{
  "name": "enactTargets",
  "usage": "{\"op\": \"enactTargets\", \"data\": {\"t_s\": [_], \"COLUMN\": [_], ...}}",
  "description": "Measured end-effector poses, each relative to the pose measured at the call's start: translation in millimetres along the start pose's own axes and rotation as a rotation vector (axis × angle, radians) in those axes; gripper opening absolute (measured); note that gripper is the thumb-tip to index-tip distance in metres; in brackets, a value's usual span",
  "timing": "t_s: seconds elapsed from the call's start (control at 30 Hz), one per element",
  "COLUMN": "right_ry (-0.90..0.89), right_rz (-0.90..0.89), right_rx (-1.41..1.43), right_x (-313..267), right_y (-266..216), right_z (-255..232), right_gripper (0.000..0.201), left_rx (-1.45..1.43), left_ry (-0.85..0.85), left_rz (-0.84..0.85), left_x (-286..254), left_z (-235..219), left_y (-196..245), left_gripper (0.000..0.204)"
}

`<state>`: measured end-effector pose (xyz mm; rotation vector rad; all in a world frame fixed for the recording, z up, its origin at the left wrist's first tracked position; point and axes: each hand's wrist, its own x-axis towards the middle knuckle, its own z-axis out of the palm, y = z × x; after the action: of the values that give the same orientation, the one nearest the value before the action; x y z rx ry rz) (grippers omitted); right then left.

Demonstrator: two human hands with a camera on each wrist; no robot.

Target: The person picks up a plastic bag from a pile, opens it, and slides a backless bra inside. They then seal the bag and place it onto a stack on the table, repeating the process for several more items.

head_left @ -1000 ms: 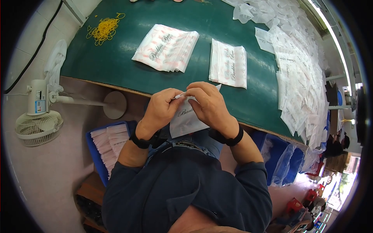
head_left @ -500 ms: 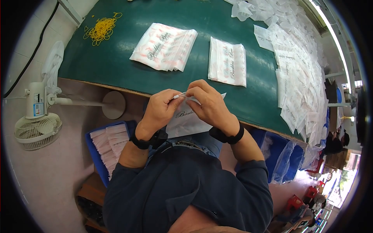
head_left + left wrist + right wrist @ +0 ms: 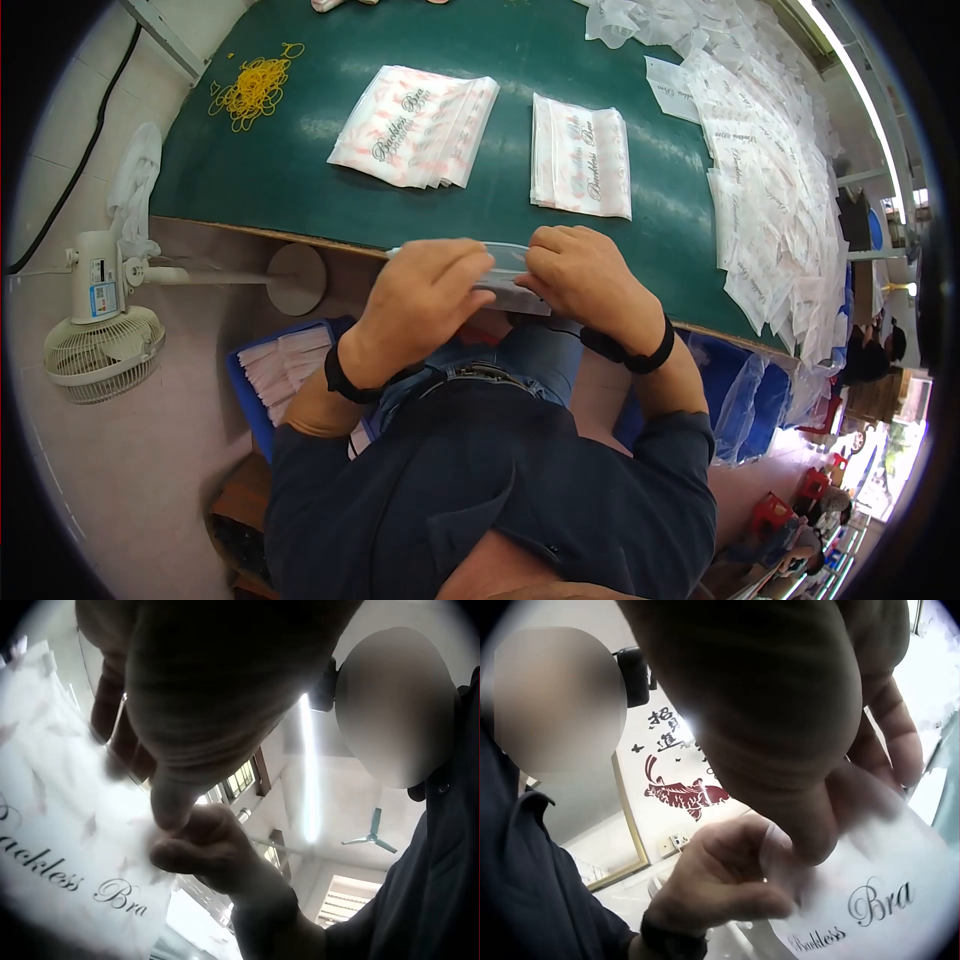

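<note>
Both hands hold a white plastic bag (image 3: 510, 258) over the lap, just below the table's front edge. My left hand (image 3: 425, 295) pinches one side of the bag and my right hand (image 3: 592, 272) the other, with a stretch of bag between them. In the left wrist view, dark "Backless Bra" lettering and faint pinkish marks show on the bag (image 3: 82, 847). The right wrist view shows the same print on the bag (image 3: 900, 862), below my right thumb. Some fingertips are hidden behind the hands.
On the green table (image 3: 300, 185) lie a fanned stack of printed bags (image 3: 415, 130), a smaller stack (image 3: 580, 160) and yellow rubber bands (image 3: 255, 90). Many loose bags (image 3: 765, 180) cover the right side. A blue crate (image 3: 245, 375) and a fan (image 3: 105, 345) stand at left.
My hands have moved apart, the right one toward the right. The bag, which hung with its printed face showing in the head view, is now tilted and stretched between them.
</note>
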<state>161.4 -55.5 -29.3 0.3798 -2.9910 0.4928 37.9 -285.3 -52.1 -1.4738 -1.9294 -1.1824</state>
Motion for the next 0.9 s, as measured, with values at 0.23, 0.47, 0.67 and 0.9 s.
{"op": "enactTargets", "data": {"t_s": [0.23,0.47,0.67,0.9], "right_ry": [0.45,0.278,0.361,0.711], "right_rz": [0.14,-0.31,-0.018,0.666], "right_rx": [0.508,0.162,0.277,0.399], "right_x": [30.6,42.3,9.9,-94.6], "right_y": [-9.8,-25.1,10.0,189.2], "right_z": [35.7,14.0,11.3,-86.1], "right_gripper": [0.017,0.013,0.011,0.007], "left_rx": [-0.407,-0.725,-0.568,-0.632], "left_ry": [-0.893,-1.408,-1.557,-0.262], "left_rz": [-0.577,-0.193,-0.167,-0.529], "left_x": [20.4,-10.7,13.6,13.4], "left_z": [9.2,35.7,29.9,1.7], "left_y": [-23.6,-3.3,-17.1,-47.5], "left_gripper": [0.029,0.04,0.057,0.045]}}
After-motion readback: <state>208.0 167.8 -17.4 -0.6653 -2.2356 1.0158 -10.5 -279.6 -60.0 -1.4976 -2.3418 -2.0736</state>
